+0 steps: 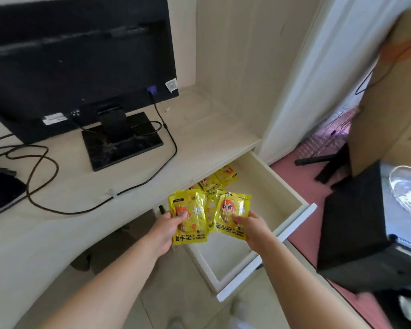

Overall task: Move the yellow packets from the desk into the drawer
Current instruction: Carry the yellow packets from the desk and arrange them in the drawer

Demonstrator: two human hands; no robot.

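Drawer (226, 255) stands pulled out from under the desk (57, 222). Contents: several loose packets (220, 180), yellow, lying overlapped at the drawer's back, partly under the desk edge. Over the drawer's middle, the left hand (163, 230) pinches the left packet (190, 214), thumb on its printed face. The right hand (254, 230) pinches the right packet (233, 212) the same way, just beside the first. Whether the held packets touch those below cannot be told.

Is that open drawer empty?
No, several packets already lie at the back of the drawer, and the left hand and right hand each hold another over it.
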